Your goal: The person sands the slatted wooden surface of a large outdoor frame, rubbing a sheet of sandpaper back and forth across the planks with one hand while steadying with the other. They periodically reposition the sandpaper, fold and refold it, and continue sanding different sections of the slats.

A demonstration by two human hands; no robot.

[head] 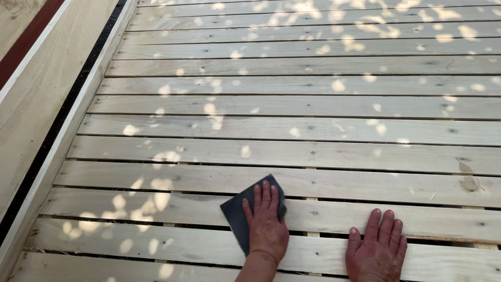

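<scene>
My left hand (266, 222) lies flat on a dark grey sheet of sandpaper (235, 214), pressing it onto a pale wooden slat (156, 206) of a slatted deck. The sheet sticks out to the left and above my fingers. My right hand (377, 250) rests flat on the wood, fingers spread, holding nothing, about a hand's width to the right of the left one.
Pale wooden slats (313, 107) with narrow gaps run left to right across the whole view, dappled with sun spots. A wooden side board (47, 89) with a black strip (62, 112) borders the slats on the left. A knot (469, 183) marks a slat at right.
</scene>
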